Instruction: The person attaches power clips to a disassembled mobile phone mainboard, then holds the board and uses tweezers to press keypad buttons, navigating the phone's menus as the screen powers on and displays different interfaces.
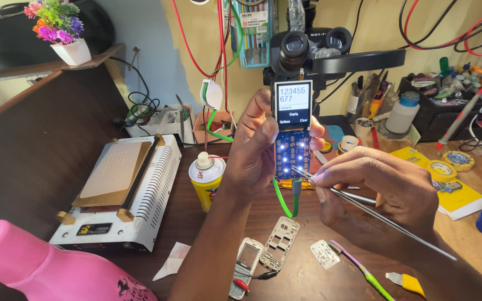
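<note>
My left hand (252, 147) holds a bare phone board (292, 146) upright; its small screen is lit at the top and white lights glow across the blue keypad area. A green cable (283, 199) hangs from the board's bottom. My right hand (380, 192) grips thin metal tweezers (364, 206), whose tips touch the lower right of the keypad area. A black microscope (308, 47) stands right behind the board.
On the brown table lie two phone frames (269, 251), a small keypad sheet (324, 253), a purple-green toothbrush (364, 271), a yellow spray can (206, 181) and a white hot-plate machine (124, 189). Tape rolls (457, 160), bottles and red wires crowd the right and back. A pink object (40, 267) sits front left.
</note>
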